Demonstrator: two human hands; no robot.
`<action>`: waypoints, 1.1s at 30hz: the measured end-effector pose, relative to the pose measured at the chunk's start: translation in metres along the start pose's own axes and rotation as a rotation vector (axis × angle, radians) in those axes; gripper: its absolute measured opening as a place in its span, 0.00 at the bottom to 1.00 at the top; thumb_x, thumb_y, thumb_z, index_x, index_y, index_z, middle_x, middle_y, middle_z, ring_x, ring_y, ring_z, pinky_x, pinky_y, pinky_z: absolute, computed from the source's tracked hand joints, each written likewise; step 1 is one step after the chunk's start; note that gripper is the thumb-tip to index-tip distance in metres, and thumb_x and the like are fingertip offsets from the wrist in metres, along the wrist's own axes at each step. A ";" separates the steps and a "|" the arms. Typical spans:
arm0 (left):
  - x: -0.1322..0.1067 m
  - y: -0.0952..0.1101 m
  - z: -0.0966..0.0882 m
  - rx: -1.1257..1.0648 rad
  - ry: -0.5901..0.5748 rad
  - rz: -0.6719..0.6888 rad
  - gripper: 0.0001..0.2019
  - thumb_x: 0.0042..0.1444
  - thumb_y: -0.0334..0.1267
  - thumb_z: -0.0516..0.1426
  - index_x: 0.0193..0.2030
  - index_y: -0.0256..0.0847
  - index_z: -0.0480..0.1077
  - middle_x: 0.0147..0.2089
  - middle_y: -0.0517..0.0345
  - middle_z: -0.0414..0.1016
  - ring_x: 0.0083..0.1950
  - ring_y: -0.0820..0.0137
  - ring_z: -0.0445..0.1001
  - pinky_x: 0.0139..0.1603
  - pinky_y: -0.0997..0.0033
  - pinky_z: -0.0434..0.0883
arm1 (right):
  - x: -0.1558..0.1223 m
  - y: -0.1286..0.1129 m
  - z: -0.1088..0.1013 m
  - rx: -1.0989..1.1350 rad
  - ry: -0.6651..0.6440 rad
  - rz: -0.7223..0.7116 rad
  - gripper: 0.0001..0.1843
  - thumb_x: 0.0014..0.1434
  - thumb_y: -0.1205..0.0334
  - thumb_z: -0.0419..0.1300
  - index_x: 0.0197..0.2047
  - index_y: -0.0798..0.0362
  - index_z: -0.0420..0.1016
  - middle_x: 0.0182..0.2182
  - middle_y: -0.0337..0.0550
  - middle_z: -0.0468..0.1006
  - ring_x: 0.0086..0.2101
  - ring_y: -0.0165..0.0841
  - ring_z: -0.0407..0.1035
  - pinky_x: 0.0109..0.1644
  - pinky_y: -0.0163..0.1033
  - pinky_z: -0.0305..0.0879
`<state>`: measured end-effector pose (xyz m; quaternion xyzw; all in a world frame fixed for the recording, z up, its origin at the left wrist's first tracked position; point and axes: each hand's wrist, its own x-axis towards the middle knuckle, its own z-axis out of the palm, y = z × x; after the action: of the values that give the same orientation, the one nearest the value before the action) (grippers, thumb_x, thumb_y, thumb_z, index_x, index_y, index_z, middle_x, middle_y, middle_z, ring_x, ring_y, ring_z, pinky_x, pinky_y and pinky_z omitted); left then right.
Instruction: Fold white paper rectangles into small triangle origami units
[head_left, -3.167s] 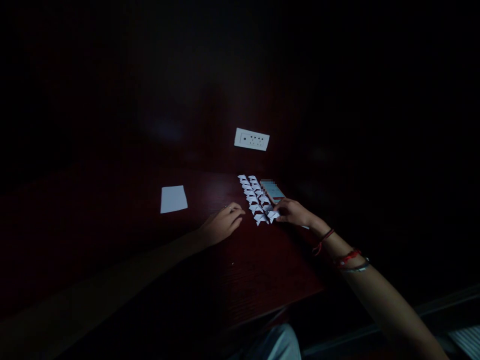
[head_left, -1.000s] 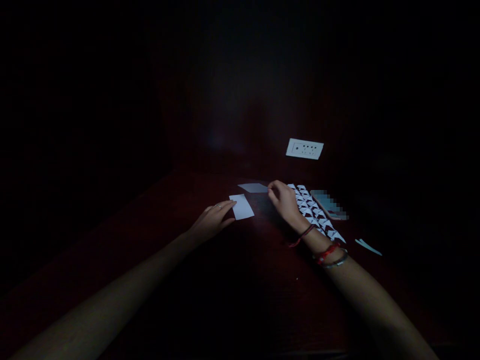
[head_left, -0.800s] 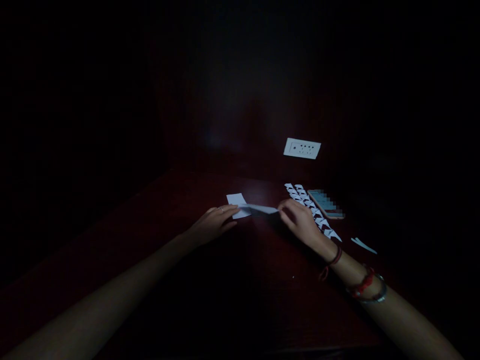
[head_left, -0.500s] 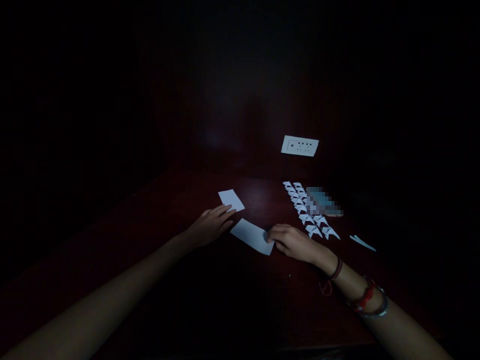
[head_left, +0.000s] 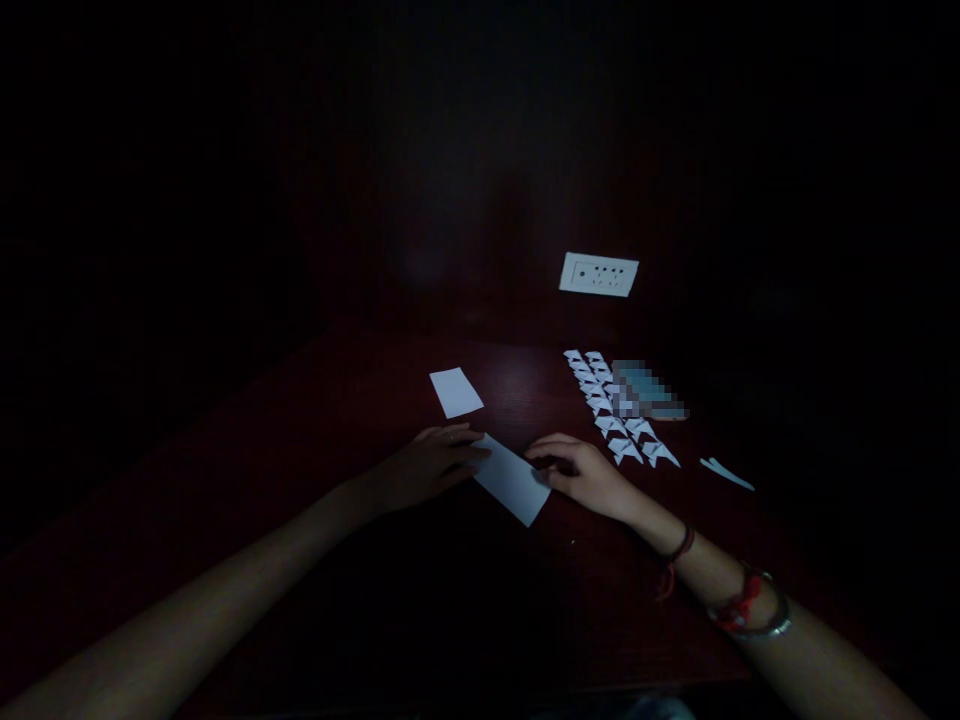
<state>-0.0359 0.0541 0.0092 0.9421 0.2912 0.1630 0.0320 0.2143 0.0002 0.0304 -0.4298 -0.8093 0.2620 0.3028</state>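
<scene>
A white rectangular sheet of paper (head_left: 514, 488) lies slanted on the dark reddish table. My left hand (head_left: 431, 465) reaches in from the left, its fingers stretched out flat over the sheet's far left end. At the opposite end is my right hand (head_left: 585, 475), fingers loosely bent and apart from the thumb, touching the sheet's right corner. Beyond my left hand rests another white piece of paper (head_left: 456, 392), flat and untouched. Two rows of small folded paper pieces (head_left: 600, 405) stand to the right, past my right hand.
A pixelated flat object (head_left: 649, 390) lies beside and partly over the folded rows. Thin pale strips (head_left: 726, 473) are farther right. A tiny white scrap (head_left: 573, 542) sits near the sheet. A wall socket (head_left: 598, 274) is behind the table (head_left: 360, 400). Surroundings are very dark.
My left hand has moved from the far paper's edge onto the nearer sheet. That sheet has turned slightly, its right end nearer me. My right hand's fingers have spread.
</scene>
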 end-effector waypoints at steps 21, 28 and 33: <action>0.001 0.034 0.009 0.085 -0.014 0.114 0.16 0.61 0.38 0.43 0.54 0.46 0.59 0.57 0.55 0.59 0.53 0.65 0.62 0.50 0.62 0.61 | 0.004 -0.006 -0.003 1.006 0.153 0.562 0.19 0.43 0.72 0.59 0.42 0.54 0.66 0.39 0.43 0.70 0.31 0.25 0.68 0.38 0.33 0.66; -0.001 0.034 0.010 0.119 0.015 0.194 0.17 0.60 0.37 0.45 0.56 0.49 0.56 0.57 0.56 0.59 0.53 0.64 0.61 0.48 0.63 0.61 | 0.020 0.013 0.014 0.447 0.191 0.405 0.21 0.41 0.74 0.59 0.42 0.56 0.67 0.27 0.38 0.71 0.26 0.25 0.66 0.32 0.32 0.64; -0.002 0.034 0.007 0.104 0.022 0.171 0.18 0.59 0.36 0.47 0.56 0.45 0.56 0.54 0.54 0.61 0.52 0.64 0.61 0.49 0.61 0.61 | 0.012 0.007 0.012 -0.073 0.213 0.071 0.12 0.46 0.74 0.55 0.35 0.55 0.73 0.27 0.38 0.72 0.28 0.27 0.65 0.34 0.33 0.63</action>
<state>-0.0164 0.0251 0.0072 0.9622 0.2179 0.1601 -0.0340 0.2040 0.0122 0.0211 -0.4942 -0.7659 0.1956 0.3619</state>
